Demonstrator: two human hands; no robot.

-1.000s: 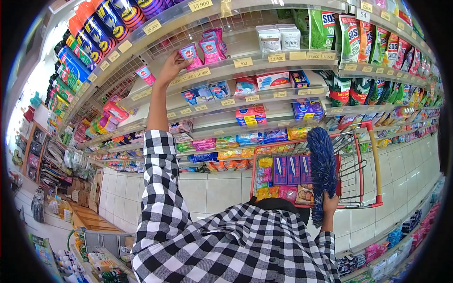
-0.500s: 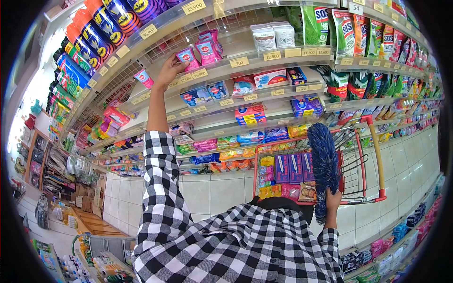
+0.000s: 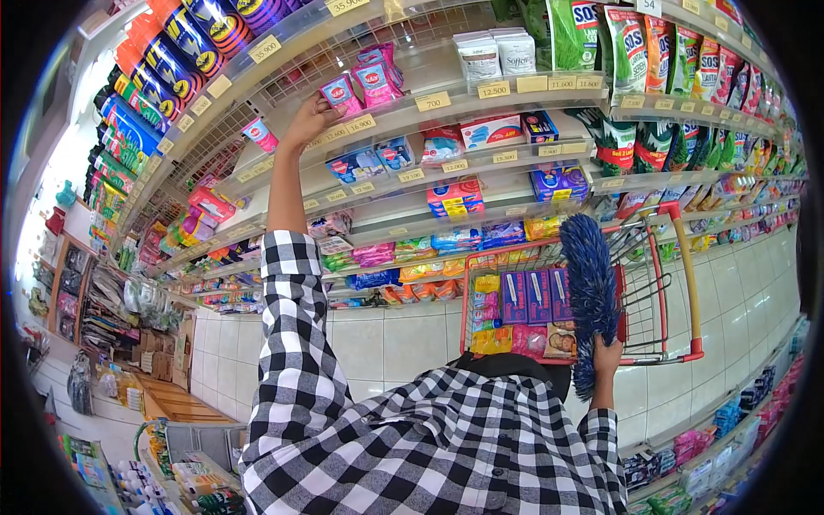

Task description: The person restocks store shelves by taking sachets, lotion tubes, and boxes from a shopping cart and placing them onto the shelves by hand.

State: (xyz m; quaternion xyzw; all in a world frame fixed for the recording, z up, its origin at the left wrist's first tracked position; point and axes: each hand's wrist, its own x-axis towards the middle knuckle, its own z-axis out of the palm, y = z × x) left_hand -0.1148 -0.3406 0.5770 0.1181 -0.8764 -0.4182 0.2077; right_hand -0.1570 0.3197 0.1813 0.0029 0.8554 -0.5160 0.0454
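Note:
On the upper shelf, my left hand is at the left side of a pink pouch, its fingers bent behind the pouch's edge; whether they grip it is hard to see. Just right of that pouch stand more pink pouches. One separate pink pouch leans further left on the same shelf. My right hand is closed around the lower part of a fluffy blue duster, which points up across the cart.
A red-framed shopping cart with purple boxes and colourful packs stands in front of the shelves. Spray cans line the top left, and SOS pouches the upper right. More stocked shelves are at the lower right.
The view has shifted slightly, so the shelves and cart sit a little differently. My left hand stays beside the pink pouch, and my right hand keeps the duster.

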